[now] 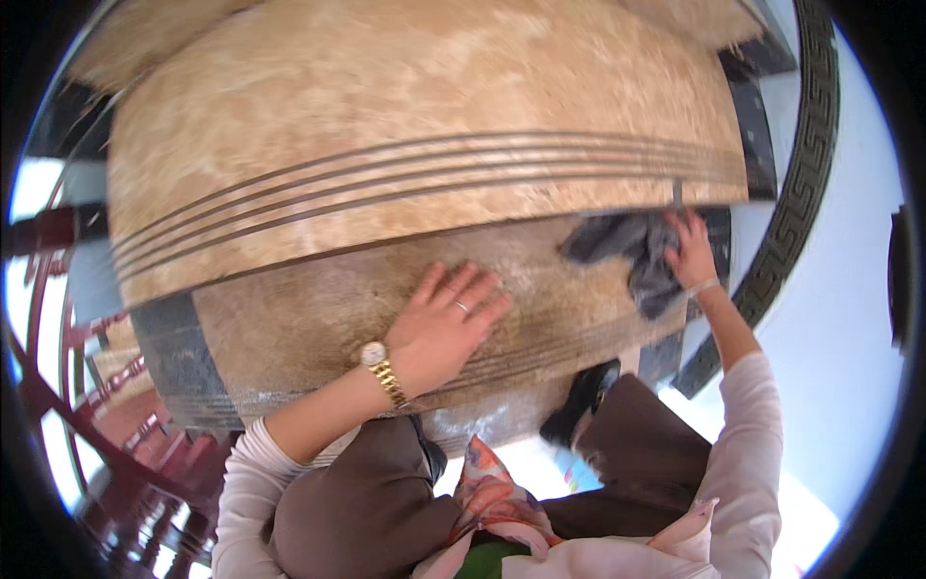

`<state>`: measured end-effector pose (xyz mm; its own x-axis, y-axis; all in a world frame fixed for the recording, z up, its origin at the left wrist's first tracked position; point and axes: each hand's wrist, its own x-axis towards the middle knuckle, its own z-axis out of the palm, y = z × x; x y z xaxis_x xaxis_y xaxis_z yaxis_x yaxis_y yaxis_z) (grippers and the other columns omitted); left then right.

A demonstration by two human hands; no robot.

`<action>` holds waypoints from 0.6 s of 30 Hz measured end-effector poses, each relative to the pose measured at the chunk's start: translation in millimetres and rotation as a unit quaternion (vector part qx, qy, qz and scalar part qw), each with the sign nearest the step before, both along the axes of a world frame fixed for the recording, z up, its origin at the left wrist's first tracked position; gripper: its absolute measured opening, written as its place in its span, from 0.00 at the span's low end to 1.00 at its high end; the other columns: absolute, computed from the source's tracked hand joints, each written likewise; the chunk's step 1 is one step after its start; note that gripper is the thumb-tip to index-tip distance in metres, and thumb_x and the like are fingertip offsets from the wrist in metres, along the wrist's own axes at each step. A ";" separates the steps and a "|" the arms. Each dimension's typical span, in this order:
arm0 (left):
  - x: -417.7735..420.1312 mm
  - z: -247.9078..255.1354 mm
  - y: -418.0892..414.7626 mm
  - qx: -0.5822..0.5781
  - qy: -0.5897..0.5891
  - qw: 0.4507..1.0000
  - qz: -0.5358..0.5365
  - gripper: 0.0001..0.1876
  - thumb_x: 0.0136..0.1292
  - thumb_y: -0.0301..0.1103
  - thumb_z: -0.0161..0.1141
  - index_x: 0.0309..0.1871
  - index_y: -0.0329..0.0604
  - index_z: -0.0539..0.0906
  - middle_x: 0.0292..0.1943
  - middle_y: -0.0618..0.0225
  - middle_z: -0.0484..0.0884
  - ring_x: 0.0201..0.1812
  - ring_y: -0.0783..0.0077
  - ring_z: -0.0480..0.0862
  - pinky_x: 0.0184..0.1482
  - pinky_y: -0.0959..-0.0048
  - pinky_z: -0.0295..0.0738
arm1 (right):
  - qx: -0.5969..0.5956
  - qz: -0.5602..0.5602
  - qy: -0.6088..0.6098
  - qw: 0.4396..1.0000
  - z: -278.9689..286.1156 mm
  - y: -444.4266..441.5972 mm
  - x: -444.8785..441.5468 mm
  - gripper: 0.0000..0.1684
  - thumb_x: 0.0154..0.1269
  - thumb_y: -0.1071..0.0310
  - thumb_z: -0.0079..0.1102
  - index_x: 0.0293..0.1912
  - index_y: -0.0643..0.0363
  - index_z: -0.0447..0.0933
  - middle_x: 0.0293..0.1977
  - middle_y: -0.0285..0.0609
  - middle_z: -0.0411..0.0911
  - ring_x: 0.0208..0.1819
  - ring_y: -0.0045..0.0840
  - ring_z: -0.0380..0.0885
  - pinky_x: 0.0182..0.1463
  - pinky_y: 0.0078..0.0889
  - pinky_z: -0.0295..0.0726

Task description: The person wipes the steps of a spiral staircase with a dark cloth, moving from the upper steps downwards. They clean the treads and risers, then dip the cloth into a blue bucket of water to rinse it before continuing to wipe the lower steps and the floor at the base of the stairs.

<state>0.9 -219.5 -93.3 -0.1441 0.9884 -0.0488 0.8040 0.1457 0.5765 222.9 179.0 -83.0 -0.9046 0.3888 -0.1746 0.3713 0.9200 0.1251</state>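
Observation:
Before me rises a flight of tan marble-look stairs. My left hand (448, 326), with a gold watch (383, 370) at its wrist and a ring, is spread with its palm down over the lower tread (304, 318). Nothing is in it. At the right end of that same tread, my right hand (691, 250) grips a dark grey cloth (644, 253). The cloth is bunched, and part of it trails left and down across the tread. The fingertips lie close under the nosing of the step above.
Above is another tread (434, 94) with dark grooved lines near its edge. A dark red wooden balustrade (94, 441) runs along the left. On the right, a dark key-patterned border (788, 195) follows the white wall (832, 289). My black shoe (586, 402) rests below.

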 end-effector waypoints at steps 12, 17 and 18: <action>9.8 33.6 46.1 0.088 -0.110 0.990 0.010 0.20 0.66 0.32 0.56 0.61 0.50 0.76 0.64 0.61 0.72 0.67 0.50 0.68 0.71 0.46 0.53 | -0.018 -0.221 0.114 0.968 -34.7 -28.1 -10.9 0.33 0.63 0.56 0.62 0.66 0.32 0.64 0.71 0.36 0.55 0.69 0.46 0.58 0.62 0.69 0.65; 4.0 33.3 23.3 0.104 -0.092 0.988 0.064 0.20 0.64 0.28 0.56 0.60 0.49 0.77 0.63 0.63 0.73 0.66 0.53 0.69 0.70 0.46 0.53 | 0.059 -0.270 0.102 0.956 -31.8 -81.2 -17.0 0.34 0.60 0.56 0.65 0.66 0.42 0.66 0.63 0.54 0.63 0.63 0.53 0.64 0.65 0.47 0.67; 1.0 31.4 18.5 0.115 -0.098 0.985 0.081 0.20 0.64 0.27 0.56 0.60 0.49 0.78 0.63 0.64 0.73 0.65 0.53 0.70 0.70 0.46 0.54 | 0.049 -0.253 0.117 0.959 -33.5 -97.1 -10.8 0.33 0.60 0.55 0.65 0.64 0.44 0.68 0.64 0.53 0.63 0.63 0.51 0.64 0.64 0.48 0.67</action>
